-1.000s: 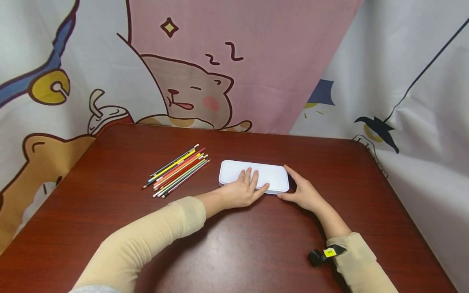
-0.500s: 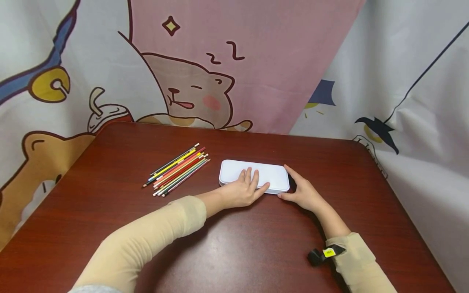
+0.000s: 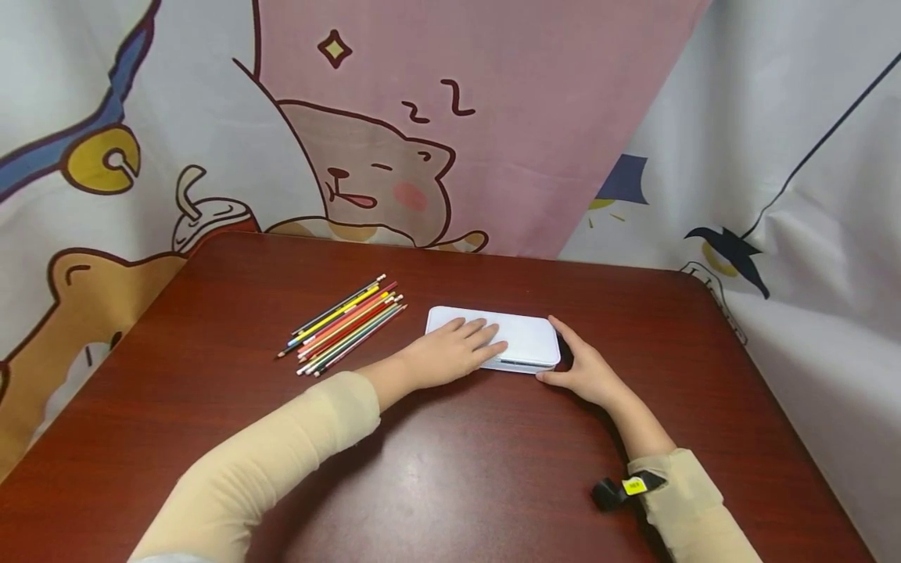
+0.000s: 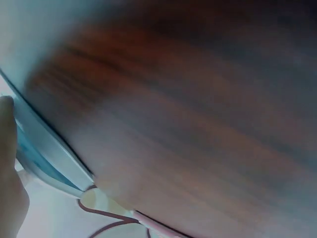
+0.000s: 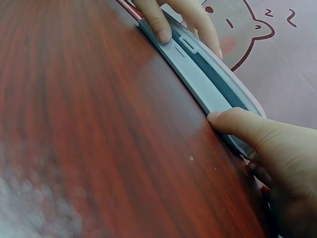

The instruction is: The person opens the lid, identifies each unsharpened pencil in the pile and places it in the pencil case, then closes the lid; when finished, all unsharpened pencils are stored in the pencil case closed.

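Observation:
A white pencil case (image 3: 524, 338) lies on the table in the head view, with a narrow dark gap along its front between lid and base. My left hand (image 3: 450, 353) lies across its left part, fingers over the lid. In the right wrist view, the left thumb (image 5: 163, 33) presses the front wall beside a latch slot. My right hand (image 3: 591, 374) grips the right end, thumb at the front corner and fingers toward the back. The gap under the lid (image 5: 237, 79) also shows there. The left wrist view is blurred and catches the case edge (image 4: 49, 144) and part of a finger.
Several pencils (image 3: 341, 328), black, yellow, red and green among them, lie in a slanted row left of the case. The dark red wooden table (image 3: 450, 485) ends at a printed curtain (image 3: 507, 141) behind. A black wrist camera (image 3: 608, 494) sits on the right sleeve.
My left hand has shifted left over the lid, and a dark gap has appeared along the case's front. The right hand keeps its hold on the right end.

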The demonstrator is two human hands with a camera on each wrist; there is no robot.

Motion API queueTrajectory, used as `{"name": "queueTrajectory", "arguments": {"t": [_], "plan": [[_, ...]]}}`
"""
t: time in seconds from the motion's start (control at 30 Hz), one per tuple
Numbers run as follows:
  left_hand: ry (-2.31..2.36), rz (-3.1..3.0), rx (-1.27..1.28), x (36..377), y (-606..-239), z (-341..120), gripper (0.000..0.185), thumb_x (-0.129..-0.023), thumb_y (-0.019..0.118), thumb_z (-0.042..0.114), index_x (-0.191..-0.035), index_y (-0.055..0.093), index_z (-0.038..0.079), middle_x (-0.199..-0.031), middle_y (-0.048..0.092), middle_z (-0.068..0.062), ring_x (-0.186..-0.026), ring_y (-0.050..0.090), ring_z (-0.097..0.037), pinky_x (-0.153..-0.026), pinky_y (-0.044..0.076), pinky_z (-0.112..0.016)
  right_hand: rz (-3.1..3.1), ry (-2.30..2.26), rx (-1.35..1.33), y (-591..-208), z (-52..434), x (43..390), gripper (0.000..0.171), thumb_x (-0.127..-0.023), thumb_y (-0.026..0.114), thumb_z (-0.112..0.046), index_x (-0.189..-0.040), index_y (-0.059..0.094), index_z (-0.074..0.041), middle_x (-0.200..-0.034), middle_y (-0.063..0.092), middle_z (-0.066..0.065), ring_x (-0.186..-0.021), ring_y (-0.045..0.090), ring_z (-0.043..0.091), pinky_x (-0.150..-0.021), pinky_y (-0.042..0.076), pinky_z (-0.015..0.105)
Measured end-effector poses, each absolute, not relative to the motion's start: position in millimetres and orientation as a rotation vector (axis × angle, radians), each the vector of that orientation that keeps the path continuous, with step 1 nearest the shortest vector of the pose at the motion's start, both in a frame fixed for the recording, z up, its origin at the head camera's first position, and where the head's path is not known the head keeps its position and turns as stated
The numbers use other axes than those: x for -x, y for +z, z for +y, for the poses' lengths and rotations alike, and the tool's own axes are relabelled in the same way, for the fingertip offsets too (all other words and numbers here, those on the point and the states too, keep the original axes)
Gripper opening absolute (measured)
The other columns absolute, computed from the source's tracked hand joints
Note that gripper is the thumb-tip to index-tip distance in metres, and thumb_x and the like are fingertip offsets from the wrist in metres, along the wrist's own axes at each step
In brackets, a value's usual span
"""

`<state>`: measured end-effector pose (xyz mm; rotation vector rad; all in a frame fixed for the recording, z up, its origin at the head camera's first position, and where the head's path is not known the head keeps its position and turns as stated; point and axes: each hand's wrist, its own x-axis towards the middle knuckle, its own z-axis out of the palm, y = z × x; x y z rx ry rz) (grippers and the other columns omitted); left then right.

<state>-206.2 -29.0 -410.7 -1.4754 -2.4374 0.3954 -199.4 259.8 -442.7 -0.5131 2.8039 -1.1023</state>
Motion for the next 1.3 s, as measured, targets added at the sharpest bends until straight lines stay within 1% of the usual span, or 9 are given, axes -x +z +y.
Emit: {"name": "queueTrajectory", "arguments": {"t": [0.13, 0.3, 0.4, 0.57, 0.83, 1.0, 1.1, 1.3], "plan": [[0.178, -2.517, 1.466, 212, -407, -38, 0.051, -0.099, 0.052, 0.031, -0.146, 0.039, 0.017, -0.147, 0.04, -0.009, -0.135, 0.035, -0.027, -0.104, 0.033, -0.042, 2.791, -1.121, 0.518, -443, 260, 200, 0.101, -0.076, 0.083, -0.025, -0.152, 0.019, -0.007, -0.151, 0.027, 0.021, -0.136, 0.027, 0.038, -0.106, 0.023, 0.057], [-0.13, -2.577, 1.419, 219, -408, -51, 0.052, -0.095, 0.061, 0.033, -0.141, 0.046, 0.014, -0.143, 0.044, -0.011, -0.132, 0.039, -0.025, -0.106, 0.032, -0.042, 2.776, -1.152, 0.523, -442, 260, 199, 0.101, -0.076, 0.083, -0.022, -0.152, 0.018, -0.007, -0.151, 0.027, 0.021, -0.136, 0.027, 0.037, -0.106, 0.022, 0.057], [-0.334, -2.611, 1.387, 221, -412, -59, 0.05, -0.094, 0.063, 0.03, -0.139, 0.049, 0.013, -0.143, 0.045, -0.011, -0.132, 0.039, -0.025, -0.108, 0.028, -0.04, 2.774, -1.153, 0.526, -442, 260, 199, 0.102, -0.076, 0.083, -0.022, -0.152, 0.018, -0.007, -0.152, 0.026, 0.02, -0.137, 0.026, 0.036, -0.106, 0.022, 0.056], [-0.537, -2.595, 1.37, 221, -420, -66, 0.046, -0.094, 0.063, 0.03, -0.136, 0.054, 0.013, -0.143, 0.045, -0.011, -0.134, 0.037, -0.025, -0.111, 0.022, -0.037, 2.776, -1.158, 0.539, -443, 260, 199, 0.102, -0.076, 0.082, -0.021, -0.152, 0.017, -0.007, -0.151, 0.027, 0.021, -0.136, 0.027, 0.036, -0.106, 0.022, 0.056], [-0.775, -2.567, 1.337, 223, -420, -68, 0.041, -0.091, 0.067, 0.028, -0.128, 0.062, 0.014, -0.138, 0.051, -0.009, -0.131, 0.04, -0.025, -0.11, 0.025, -0.036, 2.792, -1.146, 0.545, -444, 260, 198, 0.102, -0.076, 0.082, -0.023, -0.152, 0.017, -0.007, -0.151, 0.027, 0.021, -0.135, 0.028, 0.038, -0.105, 0.023, 0.057], [-0.928, -2.585, 1.291, 223, -416, -68, 0.039, -0.09, 0.069, 0.025, -0.126, 0.064, 0.013, -0.136, 0.053, -0.01, -0.131, 0.041, -0.025, -0.109, 0.027, -0.037, 2.795, -1.169, 0.547, -444, 259, 197, 0.102, -0.075, 0.083, -0.021, -0.152, 0.018, -0.008, -0.151, 0.027, 0.021, -0.134, 0.029, 0.038, -0.105, 0.023, 0.058], [-0.982, -2.587, 1.271, 224, -413, -67, 0.037, -0.09, 0.069, 0.023, -0.125, 0.064, 0.011, -0.134, 0.055, -0.011, -0.13, 0.043, -0.026, -0.108, 0.028, -0.038, 2.801, -1.164, 0.545, -444, 260, 197, 0.103, -0.074, 0.083, -0.022, -0.153, 0.017, -0.009, -0.151, 0.027, 0.021, -0.134, 0.03, 0.039, -0.104, 0.024, 0.058], [-1.124, -2.55, 1.178, 229, -406, -62, 0.031, -0.09, 0.069, 0.02, -0.119, 0.068, 0.009, -0.123, 0.063, -0.007, -0.119, 0.053, -0.02, -0.102, 0.037, -0.033, 2.792, -1.189, 0.54, -444, 261, 197, 0.106, -0.074, 0.083, -0.023, -0.153, 0.013, -0.012, -0.15, 0.027, 0.023, -0.133, 0.031, 0.041, -0.103, 0.025, 0.06]]}}
